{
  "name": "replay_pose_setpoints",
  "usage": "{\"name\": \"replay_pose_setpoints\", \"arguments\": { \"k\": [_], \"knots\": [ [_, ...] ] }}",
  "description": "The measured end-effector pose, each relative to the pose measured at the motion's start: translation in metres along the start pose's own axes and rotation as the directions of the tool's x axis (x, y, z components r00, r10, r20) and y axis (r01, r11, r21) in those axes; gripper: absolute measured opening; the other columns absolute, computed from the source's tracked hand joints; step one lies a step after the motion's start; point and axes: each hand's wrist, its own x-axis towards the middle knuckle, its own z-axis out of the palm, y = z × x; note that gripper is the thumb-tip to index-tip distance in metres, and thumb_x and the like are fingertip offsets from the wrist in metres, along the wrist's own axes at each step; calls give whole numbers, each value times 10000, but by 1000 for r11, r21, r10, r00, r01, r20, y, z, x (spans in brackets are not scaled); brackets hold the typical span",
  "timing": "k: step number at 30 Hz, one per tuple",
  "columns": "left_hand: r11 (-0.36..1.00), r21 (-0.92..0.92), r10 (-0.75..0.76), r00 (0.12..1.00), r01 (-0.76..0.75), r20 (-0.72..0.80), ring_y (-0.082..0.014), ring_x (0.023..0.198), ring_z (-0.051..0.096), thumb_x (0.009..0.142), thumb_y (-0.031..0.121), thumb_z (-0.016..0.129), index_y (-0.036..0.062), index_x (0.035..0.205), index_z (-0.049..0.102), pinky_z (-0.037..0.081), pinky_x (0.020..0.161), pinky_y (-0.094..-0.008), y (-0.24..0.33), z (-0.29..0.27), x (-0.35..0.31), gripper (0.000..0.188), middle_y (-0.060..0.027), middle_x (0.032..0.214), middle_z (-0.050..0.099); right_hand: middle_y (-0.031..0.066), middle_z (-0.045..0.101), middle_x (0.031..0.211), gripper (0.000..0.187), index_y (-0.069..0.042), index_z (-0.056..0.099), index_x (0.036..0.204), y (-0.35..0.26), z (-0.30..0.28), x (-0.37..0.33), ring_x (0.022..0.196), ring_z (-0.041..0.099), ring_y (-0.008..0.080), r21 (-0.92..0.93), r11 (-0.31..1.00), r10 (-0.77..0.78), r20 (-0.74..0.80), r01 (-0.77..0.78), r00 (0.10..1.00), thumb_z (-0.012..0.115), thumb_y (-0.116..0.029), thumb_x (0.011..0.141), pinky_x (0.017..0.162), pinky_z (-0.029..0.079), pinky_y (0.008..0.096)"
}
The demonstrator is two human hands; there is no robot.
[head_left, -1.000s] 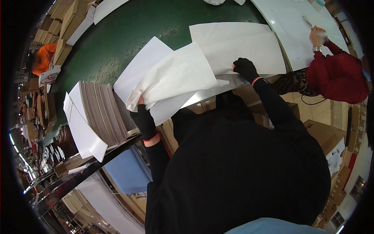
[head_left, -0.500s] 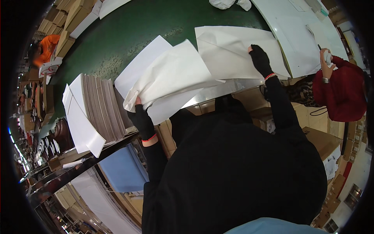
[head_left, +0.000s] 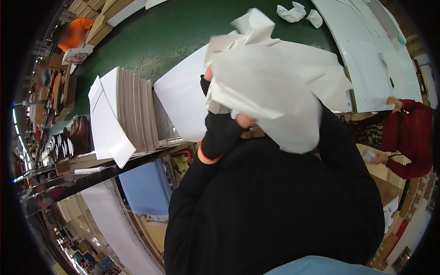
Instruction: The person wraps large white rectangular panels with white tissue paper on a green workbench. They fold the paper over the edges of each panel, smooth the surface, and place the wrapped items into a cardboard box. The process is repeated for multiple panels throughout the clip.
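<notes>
A crumpled white paper sheet (head_left: 266, 87), blurred by motion, is bunched up in front of my chest above the table edge. My left hand (head_left: 223, 133), in a black fingerless glove with a red band at the wrist, is closed on its lower left part. A bit of black glove and a fingertip also show at the paper's left edge; whose hand that is I cannot tell. Behind the paper my right arm disappears, and my right hand is hidden. Under the bundle lie a flat white sheet (head_left: 181, 91) and, to the right, a creased off-white sheet (head_left: 325, 68).
At the left stands a stack of boards (head_left: 137, 114) with loose white sheets on it. Crumpled paper balls (head_left: 292, 12) lie on the green tabletop (head_left: 183, 27) at the back. A white board (head_left: 366, 64) is at the right, beside a co-worker in a red top (head_left: 408, 133).
The left sheet has been lifted and bunched up toward the middle. My left hand has moved right and up; my right hand has left the right sheet's top and gone behind the paper.
</notes>
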Motion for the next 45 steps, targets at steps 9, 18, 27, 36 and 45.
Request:
{"name": "replay_pose_setpoints", "arguments": {
  "k": [9,18,27,36,45],
  "knots": [
    [959,248,-76,968,137,-238,-236,1076,563,910,156,565,-5,1312,466,462,916,-347,-38,-87,-15,444,-149,1201,564,141,595,1192,799,-38,482,1310,6,-15,-27,1113,577,275,-810,554,83,-174,-190,981,851,-285,645,945,454,354],
    [989,104,-117,988,106,97,-298,1179,491,750,65,653,63,1218,562,398,987,-368,7,-21,-1,476,-159,1327,441,84,588,1148,590,-23,473,1276,57,-6,9,1033,585,173,-174,984,14,-175,-44,985,756,-209,792,894,481,334],
    [808,588,134,983,-33,-129,-346,1206,489,654,34,744,155,993,722,474,935,-402,-53,-61,5,361,-162,1261,474,107,648,894,207,-18,612,1004,122,-36,-37,852,646,256,-773,607,59,-185,-183,981,655,-70,809,780,507,337],
    [438,894,-439,846,-92,303,-432,1327,314,822,469,625,240,1272,574,323,933,-681,-169,-82,-59,508,-172,1518,259,84,543,978,292,-64,597,931,178,-57,-103,954,562,282,-858,479,447,55,-187,893,752,-166,704,823,470,371],
    [593,763,-49,934,-259,355,-268,805,563,660,-19,586,167,890,611,425,671,-389,-181,-86,-11,297,-35,773,576,64,552,882,108,-95,613,840,190,-63,-89,896,558,259,-931,352,554,124,-97,823,572,-192,863,774,462,375]
  ]
}}
